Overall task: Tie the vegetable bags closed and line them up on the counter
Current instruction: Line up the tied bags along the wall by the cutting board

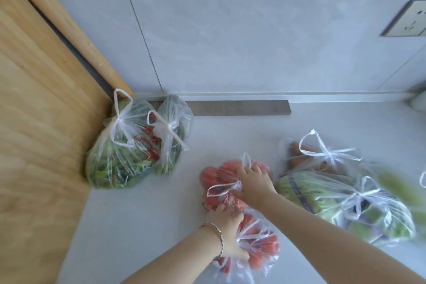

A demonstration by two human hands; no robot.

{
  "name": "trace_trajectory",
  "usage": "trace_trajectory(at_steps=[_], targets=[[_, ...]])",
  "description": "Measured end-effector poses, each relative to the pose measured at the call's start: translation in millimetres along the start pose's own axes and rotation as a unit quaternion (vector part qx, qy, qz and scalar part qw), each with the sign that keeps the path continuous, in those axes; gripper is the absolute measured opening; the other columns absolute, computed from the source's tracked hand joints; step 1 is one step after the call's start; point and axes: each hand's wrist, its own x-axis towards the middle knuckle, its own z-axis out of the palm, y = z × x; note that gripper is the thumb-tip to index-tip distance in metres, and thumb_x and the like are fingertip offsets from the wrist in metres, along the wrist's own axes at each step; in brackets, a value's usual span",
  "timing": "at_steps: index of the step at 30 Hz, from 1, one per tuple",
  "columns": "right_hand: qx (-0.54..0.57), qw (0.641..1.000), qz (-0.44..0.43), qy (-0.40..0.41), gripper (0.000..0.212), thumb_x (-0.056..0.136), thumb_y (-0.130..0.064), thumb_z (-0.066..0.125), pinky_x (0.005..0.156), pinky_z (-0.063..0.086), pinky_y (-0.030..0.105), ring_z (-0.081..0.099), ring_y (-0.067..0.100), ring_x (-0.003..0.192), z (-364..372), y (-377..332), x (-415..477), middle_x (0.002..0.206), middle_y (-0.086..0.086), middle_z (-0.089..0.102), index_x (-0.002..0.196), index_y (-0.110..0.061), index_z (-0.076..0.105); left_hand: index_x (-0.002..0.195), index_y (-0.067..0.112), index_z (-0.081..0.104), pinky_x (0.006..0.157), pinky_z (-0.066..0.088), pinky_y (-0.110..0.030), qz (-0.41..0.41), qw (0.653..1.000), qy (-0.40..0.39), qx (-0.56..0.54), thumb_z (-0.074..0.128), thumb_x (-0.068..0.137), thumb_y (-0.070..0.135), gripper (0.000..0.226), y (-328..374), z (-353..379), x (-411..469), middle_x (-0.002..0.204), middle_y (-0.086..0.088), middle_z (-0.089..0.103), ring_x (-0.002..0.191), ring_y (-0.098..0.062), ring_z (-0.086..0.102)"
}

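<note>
Six bags [119,154] (perhaps more), two hands [254,182]

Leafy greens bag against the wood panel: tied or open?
Tied. The greens bag has its handles knotted together above the leaves, loops sticking out, mouth cinched.
</note>
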Motion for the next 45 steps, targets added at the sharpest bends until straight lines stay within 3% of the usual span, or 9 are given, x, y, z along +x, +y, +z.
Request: trace_trajectory(at_steps=[6, 13, 17, 22, 28, 33, 36, 40, 45], targets=[[-0.005, 1.0, -0.014, -0.007, 0.033, 0.085, -0.01, 0.045, 0.105, 0.031, 0.041, 0.042, 0.03, 0.122, 0, 3, 6, 0.131, 0.011, 0.052, 0.116, -0.014, 0.057, 0.115, 0.009, 0.05, 0.102, 0.033, -0.042, 0.005, 0.994, 0.058, 0.096, 0.052, 0.085, 0.015, 0.031, 3, 11, 5, 0.122, -0.011, 0.058, 0.121, -0.031, 0.04], [0.17, 0.985, 0.025, -0.025, 0.04, 0.091, -0.038, 0.037, 0.081, 0.043, 0.031, 0.06, 0.03, 0.1, -12, 10, 6, 0.098, 0.014, 0.065, 0.09, -0.01, 0.066, 0.08, 0.011, 0.055, 0.064, 0.034, -0.024, -0.103, 0.963, 0.075, -0.236, 0.054, 0.083, 0.021, 0.01, 1, 7, -6, 0.098, -0.016, 0.065, 0.092, -0.031, 0.06], [0.279, 0.956, 0.088, -0.017, 0.044, 0.092, -0.036, 0.039, 0.067, 0.037, 0.028, 0.052, 0.028, 0.075, -23, 24, 16, 0.067, 0.01, 0.051, 0.054, -0.014, 0.038, 0.071, 0.015, 0.046, 0.063, 0.035, -0.028, -0.137, 0.945, 0.108, -0.276, 0.051, 0.082, 0.023, 0.015, -10, -9, -10, 0.08, -0.012, 0.061, 0.078, -0.029, 0.058], [0.375, 0.919, 0.1, 0.065, 0.048, 0.092, -0.028, 0.041, 0.062, 0.033, 0.028, 0.046, 0.026, 0.064, -55, 22, 34, 0.049, 0.002, 0.038, 0.046, -0.015, 0.035, 0.063, 0.02, 0.045, 0.042, 0.029, -0.022, -0.179, 0.881, 0.231, -0.371, 0.049, 0.083, 0.014, 0.021, -44, -47, -16, 0.054, 0.004, 0.041, 0.045, -0.013, 0.037], [0.456, 0.87, 0.141, 0.126, 0.044, 0.089, -0.031, 0.041, 0.042, 0.029, 0.025, 0.041, 0.017, 0.044, -98, 18, 70, 0.049, 0.003, 0.047, 0.05, -0.012, 0.039, 0.069, 0.009, 0.053, 0.043, 0.03, -0.014, -0.151, 0.775, 0.331, -0.516, 0.054, 0.086, 0.007, 0.017, -78, -86, -1, 0.057, 0.002, 0.043, 0.049, -0.01, 0.037], [0.46, 0.863, 0.161, 0.133, 0.04, 0.088, -0.026, 0.043, 0.042, 0.026, 0.026, 0.037, 0.017, 0.044, -115, 3, 113, 0.055, 0.007, 0.048, 0.051, -0.012, 0.038, 0.106, 0.006, 0.058, 0.036, 0.029, -0.021, -0.181, 0.823, 0.287, -0.457, 0.045, 0.089, 0.013, 0.023, -107, -94, 30, 0.067, -0.008, 0.05, 0.039, -0.01, 0.031], [0.465, 0.857, 0.181, 0.128, 0.038, 0.088, -0.026, 0.044, 0.042, 0.025, 0.026, 0.035, 0.016, 0.044, -112, -8, 139, 0.051, 0.001, 0.038, 0.054, -0.021, 0.028, 0.12, 0.015, 0.051, 0.054, 0.043, -0.036, -0.213, 0.867, 0.242, -0.381, 0.042, 0.092, 0.023, 0.03, -116, -83, 39, 0.083, -0.019, 0.064, 0.058, -0.027, 0.051], [0.495, 0.838, 0.192, 0.124, 0.016, 0.088, -0.026, 0.042, 0.051, 0.032, 0.025, 0.041, 0.021, 0.052, -103, -26, 163, 0.054, -0.001, 0.039, 0.073, -0.025, 0.037, 0.132, 0.028, 0.039, 0.041, 0.031, -0.024, -0.245, 0.874, 0.252, -0.335, 0.034, 0.094, 0.031, 0.039, -130, -75, 49, 0.055, 0.0, 0.04, 0.044, -0.014, 0.037], [0.521, 0.816, 0.201, 0.149, 0.034, 0.09, -0.023, 0.04, 0.065, 0.035, 0.031, 0.046, 0.025, 0.069, -106, -45, 186, 0.053, 0.0, 0.041, 0.056, -0.026, 0.035, 0.132, 0.032, 0.042, 0.039, 0.029, -0.022, -0.221, 0.879, 0.201, -0.371, 0.038, 0.091, 0.033, 0.041, -136, -70, 48, 0.059, -0.005, 0.049, 0.041, -0.009, 0.036]])
